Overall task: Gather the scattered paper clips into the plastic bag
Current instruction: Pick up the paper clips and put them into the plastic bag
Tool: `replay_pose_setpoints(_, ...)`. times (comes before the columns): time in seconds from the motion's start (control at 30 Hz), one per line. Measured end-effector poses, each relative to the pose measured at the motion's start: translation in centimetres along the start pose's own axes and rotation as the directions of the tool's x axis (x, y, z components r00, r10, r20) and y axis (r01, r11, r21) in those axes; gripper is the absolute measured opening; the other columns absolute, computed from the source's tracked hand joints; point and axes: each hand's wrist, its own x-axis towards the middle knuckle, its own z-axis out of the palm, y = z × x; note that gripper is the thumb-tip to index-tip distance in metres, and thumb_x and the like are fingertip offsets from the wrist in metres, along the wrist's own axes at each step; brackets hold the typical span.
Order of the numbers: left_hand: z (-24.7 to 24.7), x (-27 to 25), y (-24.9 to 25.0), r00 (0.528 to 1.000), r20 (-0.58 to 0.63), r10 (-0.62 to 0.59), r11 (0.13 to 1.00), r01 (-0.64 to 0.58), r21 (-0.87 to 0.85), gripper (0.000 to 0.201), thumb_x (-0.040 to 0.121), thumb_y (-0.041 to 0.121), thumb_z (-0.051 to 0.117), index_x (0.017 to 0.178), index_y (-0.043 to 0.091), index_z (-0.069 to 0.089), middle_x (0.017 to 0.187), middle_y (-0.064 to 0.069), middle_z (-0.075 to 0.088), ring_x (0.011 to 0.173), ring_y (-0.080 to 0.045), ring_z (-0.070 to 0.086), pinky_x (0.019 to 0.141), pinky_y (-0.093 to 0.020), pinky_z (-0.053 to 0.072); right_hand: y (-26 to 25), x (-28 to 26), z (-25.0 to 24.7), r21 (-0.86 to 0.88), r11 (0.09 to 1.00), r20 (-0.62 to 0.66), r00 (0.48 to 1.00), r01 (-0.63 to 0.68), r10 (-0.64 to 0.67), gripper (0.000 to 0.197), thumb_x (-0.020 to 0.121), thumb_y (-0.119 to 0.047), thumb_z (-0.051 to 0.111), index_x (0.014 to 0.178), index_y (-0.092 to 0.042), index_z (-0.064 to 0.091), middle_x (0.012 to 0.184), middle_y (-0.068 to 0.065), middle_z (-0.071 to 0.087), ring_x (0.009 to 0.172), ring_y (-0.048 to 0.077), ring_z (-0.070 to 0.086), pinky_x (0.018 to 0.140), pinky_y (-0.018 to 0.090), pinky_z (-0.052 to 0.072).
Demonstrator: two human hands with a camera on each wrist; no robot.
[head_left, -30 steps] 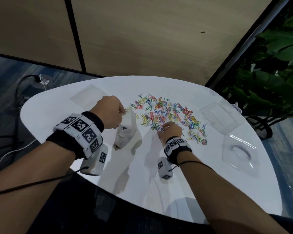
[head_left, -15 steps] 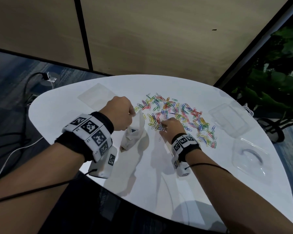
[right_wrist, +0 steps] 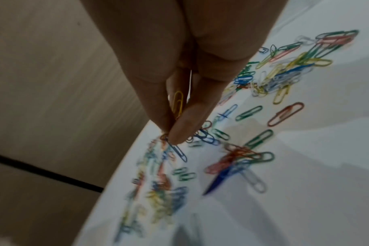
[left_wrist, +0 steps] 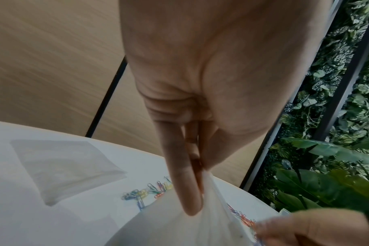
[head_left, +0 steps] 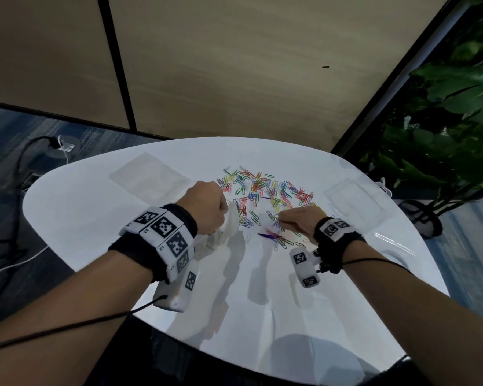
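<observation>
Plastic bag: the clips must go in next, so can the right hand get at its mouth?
Probably yes: the left hand holds the plastic bag up beside the right hand, nothing between.

The left hand point(left_wrist: 211, 83) pinches the top edge of the plastic bag point(left_wrist: 179, 229) between thumb and fingers point(left_wrist: 179, 174), lifting it off the white tabletop point(left_wrist: 21, 216). Coloured paper clips point(left_wrist: 145, 193) lie scattered on the tabletop just past the bag. A flat clear bag point(left_wrist: 61, 164) rests toward the tabletop's far left edge. Part of the right hand point(left_wrist: 314, 228) shows beside the bag's mouth, touching clips.
</observation>
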Motion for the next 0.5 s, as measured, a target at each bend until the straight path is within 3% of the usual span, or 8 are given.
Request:
replay_pose_setpoints(0.03,0.4,0.1,0.3,1.0,0.006,0.001,1.0,0.0,-0.012,0.026,0.091,-0.002,0.051,0.103,0.005,0.073,0.074,0.0,0.066,0.066,-0.023,0.073,0.076,-0.037,0.064,-0.8,-1.1,-0.3,0.186,0.982,0.019,1.0,-0.009,0.006,0.021,0.081,0.002,0.072,0.101,0.007,0.069,0.091,0.016,0.071,0.072,0.016,0.073,0.064,0.021,0.059)
replay_pose_setpoints(0.1,1.1,0.3,0.9,1.0,0.02,0.0,0.999,0.001,-0.049,0.025,0.091,-0.003,0.051,0.098,0.005,0.074,0.076,-0.006,0.07,0.063,-0.023,0.074,0.074,-0.038,0.064,-2.6,-3.4,-0.5,0.383,0.923,0.094,0.996,-0.035,-0.001,0.02,0.082,0.004,0.071,0.101,0.01,0.068,0.092,0.017,0.072,0.079,0.018,0.073,0.062,0.018,0.059)
replay_pose_setpoints(0.2,2.0,0.4,1.6,1.0,0.01,-0.005,0.995,0.006,-0.095,0.024,0.089,-0.006,0.05,0.09,0.0,0.073,0.074,-0.016,0.075,0.059,-0.023,0.076,0.068,-0.04,0.065,-4.0,-6.0,0.3,0.468,0.883,0.2,0.978,-0.043,-0.058,0.025,0.083,0.005,0.068,0.108,0.011,0.067,0.101,0.015,0.072,0.091,0.018,0.071,0.07,0.018,0.059)
replay_pose_setpoints(0.27,2.5,0.5,1.9,1.0,-0.012,-0.015,0.991,0.013,-0.13,0.021,0.09,-0.004,0.054,0.088,0.0,0.074,0.076,-0.017,0.077,0.058,-0.021,0.075,0.067,-0.039,0.065,-3.7,-7.1,1.6,0.491,0.87,0.234,0.969,-0.045,-0.082,0.025,0.084,0.008,0.066,0.109,0.012,0.066,0.098,0.015,0.072,0.088,0.017,0.072,0.071,0.018,0.059)
replay_pose_setpoints(0.4,3.1,0.5,2.4,0.999,-0.05,-0.004,0.984,-0.005,-0.176,0.019,0.094,0.003,0.055,0.094,0.0,0.074,0.076,-0.017,0.077,0.06,-0.02,0.076,0.071,-0.033,0.064,-2.0,-7.6,4.8,0.375,0.927,0.219,0.971,0.009,-0.098,0.015,0.083,0.01,0.066,0.098,0.013,0.067,0.092,0.02,0.072,0.075,0.019,0.072,0.067,0.019,0.059)
replay_pose_setpoints(0.5,3.2,0.3,2.7,0.998,-0.06,0.011,0.981,-0.023,-0.194,0.02,0.094,0.004,0.057,0.092,0.001,0.076,0.078,-0.017,0.077,0.061,-0.024,0.076,0.066,-0.031,0.064,-1.4,-7.2,6.3,0.115,0.981,0.207,0.962,0.157,-0.178,0.017,0.081,0.005,0.068,0.098,0.007,0.07,0.097,0.025,0.071,0.075,0.023,0.069,0.079,0.03,0.061)
